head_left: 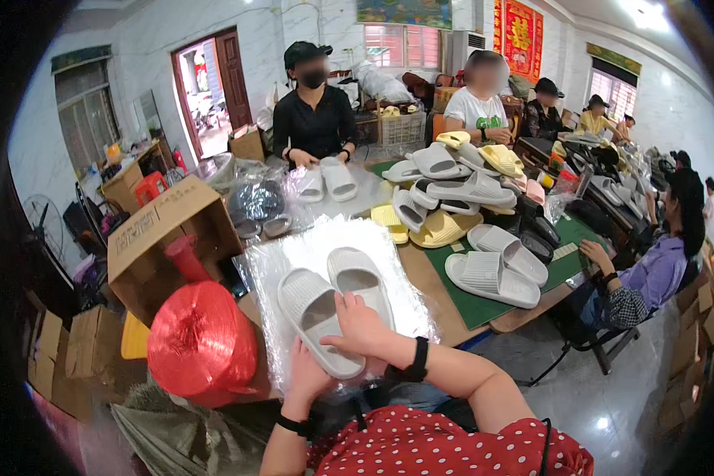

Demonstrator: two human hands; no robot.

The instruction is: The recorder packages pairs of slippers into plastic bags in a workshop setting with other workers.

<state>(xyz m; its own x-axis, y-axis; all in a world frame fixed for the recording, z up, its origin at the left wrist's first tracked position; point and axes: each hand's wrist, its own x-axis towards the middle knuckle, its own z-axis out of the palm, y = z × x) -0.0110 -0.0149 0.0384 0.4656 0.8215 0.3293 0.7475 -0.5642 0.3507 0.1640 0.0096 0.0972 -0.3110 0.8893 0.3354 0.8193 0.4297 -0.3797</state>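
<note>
A pair of grey slide sandals sits in front of me over a stack of clear plastic bags (412, 305). The left sandal (300, 297) is slightly tilted, its heel toward me. My left hand (305, 373) is closed around its heel from the lower left, the fingers partly hidden beneath it. Across its inner edge reaches my right hand (361, 325), thumb on the footbed and fingers near the strap, closed on the same sandal. Just beyond my right fingers lies the other grey sandal (358, 270), partly covered by that hand.
A large red roll of plastic twine (202, 341) and an open cardboard box (166, 238) stand at left. Grey and yellow sandals (468, 190) are heaped on the green mat (472, 309) to the right. Co-workers (316, 111) sit around the tables, one handling grey sandals opposite me.
</note>
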